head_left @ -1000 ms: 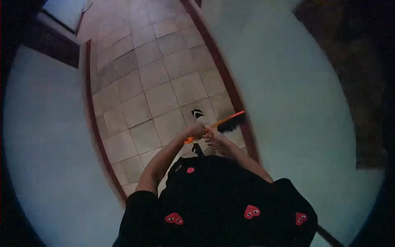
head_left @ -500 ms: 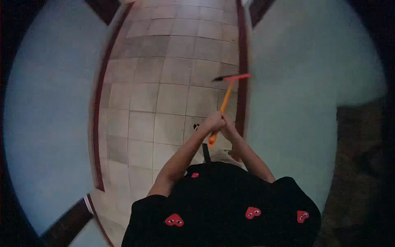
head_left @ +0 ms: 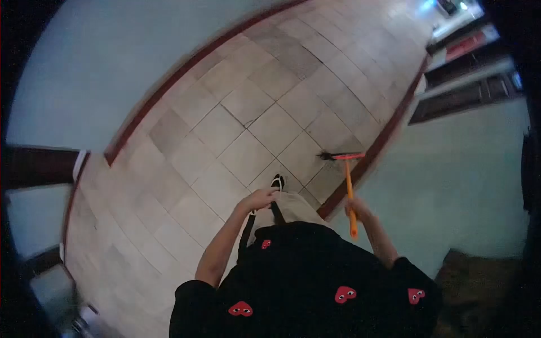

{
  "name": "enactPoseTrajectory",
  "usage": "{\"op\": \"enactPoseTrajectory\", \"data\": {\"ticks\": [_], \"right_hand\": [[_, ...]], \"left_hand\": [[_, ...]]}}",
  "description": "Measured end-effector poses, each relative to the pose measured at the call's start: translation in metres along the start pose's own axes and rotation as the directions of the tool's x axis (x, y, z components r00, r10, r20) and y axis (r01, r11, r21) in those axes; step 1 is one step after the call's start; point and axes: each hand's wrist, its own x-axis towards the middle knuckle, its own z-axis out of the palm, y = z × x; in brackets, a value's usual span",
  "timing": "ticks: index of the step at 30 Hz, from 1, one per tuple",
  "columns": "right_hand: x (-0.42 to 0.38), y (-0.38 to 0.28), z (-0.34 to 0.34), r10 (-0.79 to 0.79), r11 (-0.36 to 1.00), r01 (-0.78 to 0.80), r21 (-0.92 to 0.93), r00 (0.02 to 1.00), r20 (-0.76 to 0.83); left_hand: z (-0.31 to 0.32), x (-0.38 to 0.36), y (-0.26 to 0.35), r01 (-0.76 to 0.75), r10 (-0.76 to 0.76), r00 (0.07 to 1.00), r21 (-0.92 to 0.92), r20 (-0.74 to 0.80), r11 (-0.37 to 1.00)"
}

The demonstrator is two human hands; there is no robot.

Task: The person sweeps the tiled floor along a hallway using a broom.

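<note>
My right hand [head_left: 360, 209] is closed around the orange handle of a broom [head_left: 350, 183], near its upper end. The broom's head is a thin red bar with dark bristles, spread into a frayed tuft at its left end. It appears close to the floor by the right skirting. My left hand [head_left: 260, 199] is off the handle, in front of my light trousers [head_left: 301, 207], with its fingers loosely stretched and nothing visible in them. A black strap [head_left: 246, 232] hangs below the left wrist. Just past the left fingers, a foot in a dark sandal [head_left: 277, 181] shows.
Pale tiles [head_left: 248, 152] cover the corridor floor. A light wall with dark red skirting [head_left: 169, 93] runs along the left, and another wall [head_left: 451, 163] along the right. A dark door [head_left: 468, 101] stands at upper right, and a brown surface [head_left: 473, 281] at lower right.
My left hand has let go of the broom handle and moved left. The right hand carries the broom to the right and nearer my body. My view has turned along the corridor.
</note>
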Motion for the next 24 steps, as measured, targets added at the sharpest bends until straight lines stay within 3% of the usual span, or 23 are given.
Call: {"op": "enactPoseTrajectory", "data": {"ticks": [1, 2, 3, 6, 9, 10, 11, 12, 13, 14, 16, 18, 19, 20, 21, 23, 24], "right_hand": [[-0.008, -0.022, 0.011, 0.022, 0.999, -0.021, -0.033, 1.000, 0.023], [-0.033, -0.046, 0.060, 0.229, 0.965, -0.244, -0.097, 0.962, -0.146], [-0.048, -0.075, 0.083, 0.397, 0.884, -0.453, -0.117, 0.858, -0.325], [-0.046, -0.102, 0.103, 0.550, 0.758, -0.578, -0.301, 0.815, -0.181], [-0.005, -0.095, 0.112, 0.589, 0.669, -0.515, -0.536, 0.807, -0.040], [0.010, -0.085, 0.113, 0.532, 0.755, -0.319, -0.573, 0.809, 0.250], [0.025, -0.076, 0.113, 0.427, 0.850, -0.135, -0.509, 0.741, 0.518], [0.039, -0.075, 0.153, 0.446, 0.798, -0.071, -0.598, 0.738, 0.507], [0.053, -0.073, 0.193, 0.463, 0.735, -0.005, -0.678, 0.734, 0.497], [0.072, -0.070, 0.228, 0.603, 0.487, -0.083, -0.869, 0.752, 0.266], [0.126, -0.029, 0.250, 0.735, 0.505, -0.175, -0.845, 0.601, 0.314], [0.151, -0.023, 0.272, 0.694, 0.656, -0.114, -0.746, 0.478, 0.538], [0.172, -0.011, 0.269, 0.710, 0.642, -0.107, -0.759, 0.456, 0.536], [0.200, 0.011, 0.261, 0.742, 0.671, -0.403, -0.622, 0.381, 0.552], [0.215, 0.022, 0.255, 0.753, 0.606, -0.670, -0.428, 0.311, 0.580], [0.225, 0.011, 0.231, 0.709, 0.638, -0.689, -0.344, 0.351, 0.612], [0.238, 0.011, 0.197, 0.745, 0.598, -0.771, -0.219, 0.435, 0.505]], "left_hand": [[0.002, -0.029, 0.014, 0.073, -0.074, 0.997, -0.070, -0.020, 0.995], [0.011, -0.050, -0.012, 0.070, -0.074, 0.997, -0.106, -0.037, 0.992], [0.019, -0.059, -0.023, 0.022, -0.039, 0.996, -0.201, -0.081, 0.979], [0.045, -0.070, -0.074, -0.032, -0.033, 0.984, -0.354, -0.176, 0.935], [0.058, -0.089, -0.059, -0.055, -0.061, 0.962, -0.408, -0.265, 0.911], [0.069, -0.091, -0.064, -0.144, 0.036, 0.923, -0.257, -0.382, 0.956], [0.072, -0.087, -0.075, -0.213, 0.145, 0.870, -0.093, -0.472, 0.973], [0.078, -0.081, -0.078, -0.178, 0.013, 0.852, -0.266, -0.523, 0.947], [0.073, -0.088, -0.069, -0.185, 0.002, 0.836, -0.279, -0.549, 0.942], [0.066, -0.102, -0.044, -0.177, -0.063, 0.833, -0.374, -0.549, 0.911], [0.062, -0.102, -0.036, -0.180, -0.144, 0.818, -0.485, -0.557, 0.856], [0.063, -0.085, -0.049, -0.195, -0.116, 0.754, -0.389, -0.647, 0.900], [0.061, -0.079, -0.044, -0.198, -0.135, 0.739, -0.405, -0.660, 0.893], [0.058, -0.075, -0.037, -0.249, -0.172, 0.672, -0.438, -0.721, 0.864], [0.056, -0.071, -0.031, -0.298, -0.211, 0.605, -0.464, -0.768, 0.834], [0.051, -0.060, -0.025, -0.227, -0.260, 0.633, -0.496, -0.729, 0.838], [0.051, -0.054, -0.015, -0.258, -0.248, 0.626, -0.497, -0.739, 0.829]]}}
